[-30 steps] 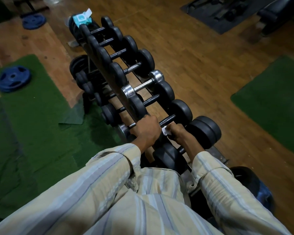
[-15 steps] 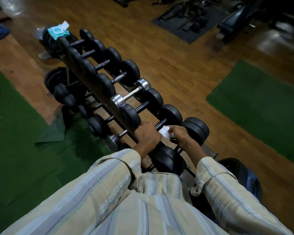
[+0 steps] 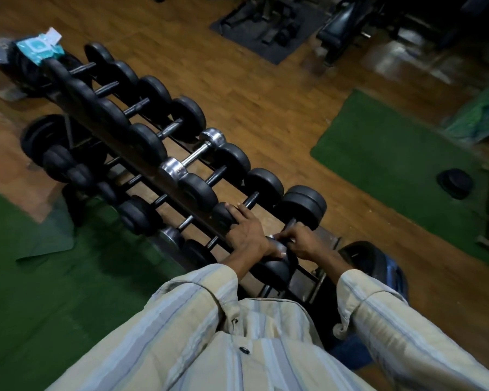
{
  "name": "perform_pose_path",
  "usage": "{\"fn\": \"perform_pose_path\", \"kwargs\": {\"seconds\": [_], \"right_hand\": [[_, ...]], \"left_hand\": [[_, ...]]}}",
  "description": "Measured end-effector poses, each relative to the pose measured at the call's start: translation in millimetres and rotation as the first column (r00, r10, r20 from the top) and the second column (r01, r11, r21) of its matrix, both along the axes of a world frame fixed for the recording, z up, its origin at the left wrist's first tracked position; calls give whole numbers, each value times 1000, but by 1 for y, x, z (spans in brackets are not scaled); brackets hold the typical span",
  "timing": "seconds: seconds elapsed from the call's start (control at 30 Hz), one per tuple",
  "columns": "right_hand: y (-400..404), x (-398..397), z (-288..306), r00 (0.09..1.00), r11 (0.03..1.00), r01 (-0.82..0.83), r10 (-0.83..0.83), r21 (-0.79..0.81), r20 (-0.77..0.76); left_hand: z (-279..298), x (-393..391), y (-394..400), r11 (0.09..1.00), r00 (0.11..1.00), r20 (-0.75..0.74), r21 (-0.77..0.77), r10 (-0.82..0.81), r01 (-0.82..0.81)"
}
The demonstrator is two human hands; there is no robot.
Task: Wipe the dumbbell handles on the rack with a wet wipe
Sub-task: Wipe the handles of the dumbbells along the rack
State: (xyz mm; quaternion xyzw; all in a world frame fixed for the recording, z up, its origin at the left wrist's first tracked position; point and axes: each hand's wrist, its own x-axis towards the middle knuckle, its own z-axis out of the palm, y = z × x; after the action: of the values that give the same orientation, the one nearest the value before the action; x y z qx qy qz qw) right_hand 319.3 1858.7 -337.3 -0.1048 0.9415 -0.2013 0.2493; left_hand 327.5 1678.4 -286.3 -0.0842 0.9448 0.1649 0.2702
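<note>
Now I see my right hand (image 3: 301, 242) gripping the nearest dumbbell handle (image 3: 290, 223); my left hand (image 3: 247, 235) rests flat, fingers straight, on the rack (image 3: 141, 162).

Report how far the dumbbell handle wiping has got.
Nothing shows which handles are already wiped. In hand: the right hand grips the handle of the nearest dumbbell, a bit of white wipe showing at its fingers, while the left hand rests on the rack's near dumbbell ends. Probably left: the handles further along, towards the wipe pack.
</note>
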Motion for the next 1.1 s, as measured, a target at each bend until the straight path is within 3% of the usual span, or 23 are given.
{"fn": "perform_pose_path", "kwargs": {"seconds": [0.13, 0.27, 0.43, 0.5, 0.6, 0.67, 0.77, 0.97, 1.1], "right_hand": [[1, -1, 7, 991, 996, -71, 65, 46, 120], [7, -3, 14, 981, 971, -195, 195, 141, 14], [27, -11, 5, 983, 913, -132, 171, 387, -69], [29, -10, 1, 987, 926, -121, 151, 359, -58], [27, -1, -4, 981, 976, -191, 195, 104, -24], [27, 10, -8, 956, 956, -294, 294, 12, 13], [33, 22, -7, 951, 951, -308, 308, 20, 15], [44, 13, -4, 990, 951, -122, 135, 284, -26], [42, 18, -14, 995, 988, -100, 101, 120, -6]], "left_hand": [[-1, -1, 3, 1000, 1000, 24, -19, 1, -1], [2, -4, 8, 999, 999, 27, -31, 37, -36], [9, -2, 9, 997, 998, 33, -56, 59, -57], [10, -1, 8, 997, 998, 29, -58, 61, -59], [9, -2, 7, 996, 997, 27, -56, 68, -66], [8, -3, 6, 996, 997, 29, -52, 76, -75], [10, -3, 7, 996, 996, 37, -48, 83, -81], [15, -4, 10, 994, 994, 64, -70, 87, -82], [12, -7, 13, 992, 994, 81, -101, 79, -71]]}}
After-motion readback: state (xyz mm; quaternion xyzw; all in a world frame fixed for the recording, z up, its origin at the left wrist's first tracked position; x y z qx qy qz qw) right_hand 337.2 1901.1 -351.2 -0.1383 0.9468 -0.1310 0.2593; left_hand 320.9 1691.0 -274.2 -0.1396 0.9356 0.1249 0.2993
